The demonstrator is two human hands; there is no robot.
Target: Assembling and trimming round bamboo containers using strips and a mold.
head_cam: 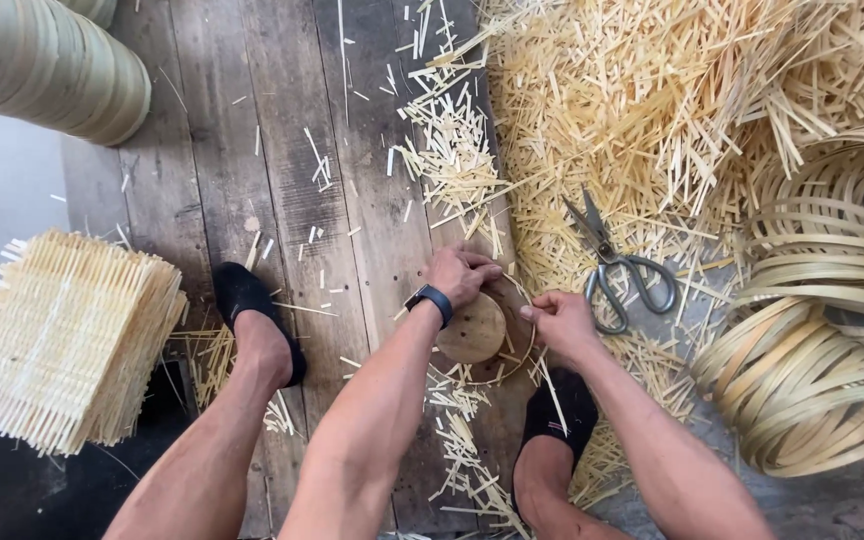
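gripping at lower centre of the frame, the left hand (460, 272) and right hand (560, 320) have fingers clamped on a thin bamboo hoop (526, 335) around a wooden disc (472, 330); light, springy, splinter-prone, best held at the rim.

Head-worn view, steeply down, seemingly near floor (282, 200)

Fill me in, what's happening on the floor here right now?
A person crouches over a wooden plank floor, working a thin bamboo hoop around a round wooden disc. The left hand presses on the top edge of the hoop; the right hand pinches its right side. Scissors lie untouched just right of the hands, on a pile of bamboo offcuts. Coiled bamboo strips sit at right, a stack of woven mats at left.
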